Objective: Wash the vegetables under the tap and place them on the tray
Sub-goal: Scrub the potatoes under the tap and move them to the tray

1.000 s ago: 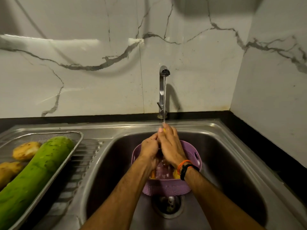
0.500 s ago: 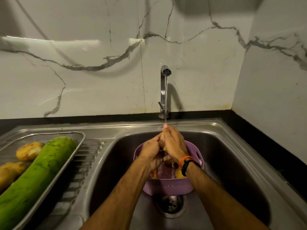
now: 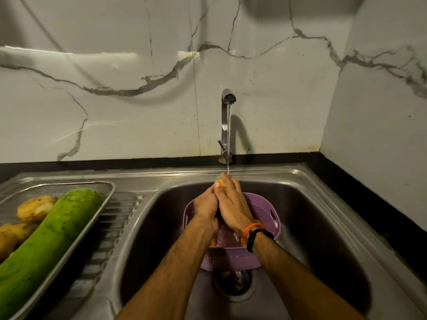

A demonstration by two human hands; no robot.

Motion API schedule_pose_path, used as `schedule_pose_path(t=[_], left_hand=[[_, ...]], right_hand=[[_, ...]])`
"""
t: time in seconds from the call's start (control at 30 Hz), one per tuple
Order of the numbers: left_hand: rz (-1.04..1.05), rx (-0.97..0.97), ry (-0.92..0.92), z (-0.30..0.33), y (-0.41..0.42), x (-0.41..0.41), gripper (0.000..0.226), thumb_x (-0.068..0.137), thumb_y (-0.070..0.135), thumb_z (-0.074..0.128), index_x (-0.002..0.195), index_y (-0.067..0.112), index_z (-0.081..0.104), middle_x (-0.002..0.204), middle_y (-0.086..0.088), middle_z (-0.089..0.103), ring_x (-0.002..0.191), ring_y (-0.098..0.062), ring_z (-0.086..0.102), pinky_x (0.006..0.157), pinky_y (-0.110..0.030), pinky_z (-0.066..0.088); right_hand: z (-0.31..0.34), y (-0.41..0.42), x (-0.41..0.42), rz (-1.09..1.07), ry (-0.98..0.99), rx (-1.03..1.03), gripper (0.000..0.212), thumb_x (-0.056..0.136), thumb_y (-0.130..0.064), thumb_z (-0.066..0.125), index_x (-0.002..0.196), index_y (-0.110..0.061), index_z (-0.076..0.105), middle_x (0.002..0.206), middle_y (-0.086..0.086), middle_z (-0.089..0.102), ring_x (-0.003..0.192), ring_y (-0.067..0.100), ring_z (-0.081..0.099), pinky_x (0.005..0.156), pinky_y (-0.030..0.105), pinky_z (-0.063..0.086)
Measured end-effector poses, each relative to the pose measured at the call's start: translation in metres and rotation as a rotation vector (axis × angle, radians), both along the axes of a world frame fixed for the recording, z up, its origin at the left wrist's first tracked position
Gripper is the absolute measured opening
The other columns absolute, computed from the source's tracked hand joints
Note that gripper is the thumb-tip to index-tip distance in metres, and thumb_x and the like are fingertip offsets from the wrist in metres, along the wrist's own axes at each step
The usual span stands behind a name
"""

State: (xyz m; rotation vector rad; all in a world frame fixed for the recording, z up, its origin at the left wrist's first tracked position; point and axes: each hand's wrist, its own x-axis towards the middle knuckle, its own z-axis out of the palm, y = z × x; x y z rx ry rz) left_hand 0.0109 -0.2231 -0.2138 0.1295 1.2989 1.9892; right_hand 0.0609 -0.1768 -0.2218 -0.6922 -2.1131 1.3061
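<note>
Water runs from the steel tap onto my two hands, which are pressed together above a purple perforated basket in the sink. My left hand and my right hand enclose a small yellow vegetable; only its tip shows between the fingertips. Something orange lies in the basket, mostly hidden by my left wrist. On the drainboard at left, a steel mesh tray holds a long green gourd and potatoes.
The steel sink basin has its drain just in front of the basket. A black counter strip runs along the right and back, under marble-patterned walls. Ribbed drainboard lies between tray and basin.
My joined hands have stayed under the stream, shifting slightly while rubbing the vegetable. The yellow tip now peeks out at the fingertips. The tray is unchanged.
</note>
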Motion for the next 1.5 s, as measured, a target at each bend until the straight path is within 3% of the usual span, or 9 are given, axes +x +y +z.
schedule_pose_path(t=[0.13,0.43,0.5,0.63,0.73,0.9,1.1,1.37,1.5], left_hand=[[-0.180,-0.019,0.068,0.002,-0.004,0.000,0.029,0.104,0.017,0.042,0.111,0.012,0.069,0.096,-0.016,0.069,0.085,-0.026,0.064,0.075,-0.042,0.053],[-0.200,-0.016,0.036,-0.005,-0.001,-0.007,0.032,0.103,0.017,0.042,0.127,0.015,0.064,0.117,-0.019,0.066,0.108,-0.035,0.061,0.081,-0.046,0.055],[-0.237,-0.005,-0.016,-0.007,-0.001,-0.008,0.033,0.104,0.016,0.038,0.127,0.017,0.062,0.117,-0.021,0.062,0.093,-0.032,0.061,0.085,-0.049,0.053],[-0.238,0.034,-0.189,-0.006,0.002,-0.010,0.030,0.106,0.027,0.040,0.125,0.011,0.055,0.089,-0.017,0.061,0.052,-0.021,0.060,0.059,-0.035,0.058],[-0.253,0.086,-0.306,-0.004,0.003,-0.009,0.037,0.103,0.037,0.044,0.114,0.003,0.056,0.102,-0.026,0.067,0.084,-0.033,0.067,0.068,-0.048,0.058],[-0.203,0.195,-0.434,-0.004,0.004,-0.012,0.046,0.102,0.041,0.043,0.125,0.002,0.048,0.125,-0.033,0.051,0.124,-0.044,0.051,0.097,-0.055,0.049],[-0.141,0.237,-0.455,-0.006,0.004,-0.014,0.052,0.103,0.045,0.041,0.140,0.010,0.044,0.143,-0.025,0.044,0.128,-0.044,0.048,0.104,-0.055,0.044],[-0.178,0.094,-0.252,0.004,-0.013,-0.012,0.045,0.092,0.043,0.063,0.113,0.003,0.060,0.109,-0.018,0.064,0.090,-0.029,0.065,0.088,-0.040,0.054],[-0.144,-0.192,0.041,0.005,-0.027,-0.013,0.050,0.071,0.039,0.084,0.107,0.007,0.070,0.092,-0.011,0.072,0.072,-0.019,0.065,0.053,-0.029,0.053]], right_hand=[[0.013,0.010,0.003,-0.162,0.083,-0.018,0.044,0.105,-0.044,0.031,0.135,-0.019,0.051,0.132,0.002,0.049,0.124,0.018,0.048,0.102,0.030,0.036],[0.006,0.015,0.012,-0.028,0.054,-0.049,0.050,0.105,-0.033,0.038,0.154,-0.023,0.029,0.161,-0.003,0.024,0.146,0.015,0.025,0.106,0.020,0.018],[0.004,0.020,0.014,-0.065,0.102,-0.125,0.047,0.105,-0.030,0.041,0.151,-0.024,0.036,0.157,-0.001,0.033,0.141,0.016,0.034,0.111,0.025,0.024],[0.008,0.031,0.013,-0.190,0.244,-0.381,0.034,0.104,-0.023,0.043,0.137,-0.019,0.051,0.131,0.000,0.055,0.105,0.010,0.058,0.101,0.033,0.042],[0.008,0.042,0.013,-0.280,0.281,-0.562,0.030,0.105,-0.025,0.041,0.128,-0.012,0.055,0.120,0.011,0.061,0.114,0.036,0.060,0.092,0.045,0.050],[-0.001,0.051,0.018,-0.319,0.221,-0.689,0.047,0.106,-0.039,0.032,0.127,-0.006,0.057,0.125,0.013,0.064,0.111,0.027,0.062,0.092,0.040,0.049],[-0.001,0.049,0.017,-0.287,0.127,-0.704,0.055,0.106,-0.045,0.026,0.124,-0.006,0.060,0.120,0.013,0.066,0.109,0.026,0.061,0.088,0.039,0.046],[0.004,0.034,0.020,-0.180,0.019,-0.612,0.045,0.105,-0.042,0.032,0.109,-0.011,0.063,0.105,0.007,0.069,0.101,0.022,0.063,0.082,0.036,0.048],[0.007,0.019,0.019,-0.076,-0.149,-0.351,0.029,0.101,-0.033,0.044,0.089,-0.017,0.065,0.090,0.008,0.066,0.086,0.026,0.062,0.078,0.043,0.052]])
